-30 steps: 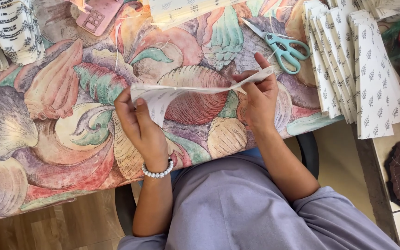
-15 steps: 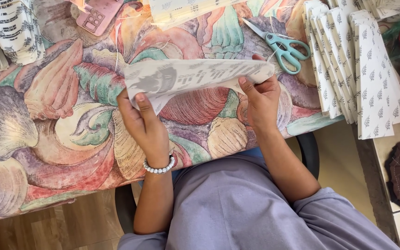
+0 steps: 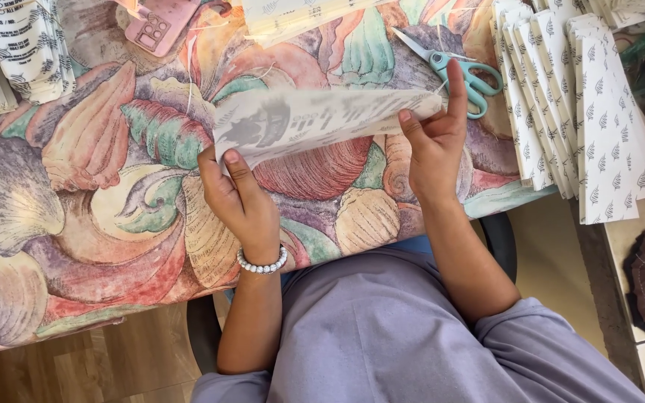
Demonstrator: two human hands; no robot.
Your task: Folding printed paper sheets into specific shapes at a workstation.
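Note:
Both my hands hold a long white paper piece [image 3: 322, 119] with a dark printed pattern, raised just above the table and blurred by motion. My left hand [image 3: 240, 198], with a white bead bracelet at the wrist, pinches its left end with thumb and fingers. My right hand [image 3: 434, 142] grips its right end, index finger stretched up past the edge. The paper's broad face is turned up toward me.
A shell-patterned tablecloth [image 3: 76, 194] covers the table. Teal scissors [image 3: 457, 71] lie just beyond my right hand. Fanned stacks of white leaf-printed paper pieces [image 3: 584, 112] lie at right, more stacks [image 3: 9, 52] at far left. A pink phone [image 3: 158, 26] sits at the top.
The paper was a narrow folded strip; it has been turned and opened so its broad printed face shows. Both hands lifted slightly and spread apart.

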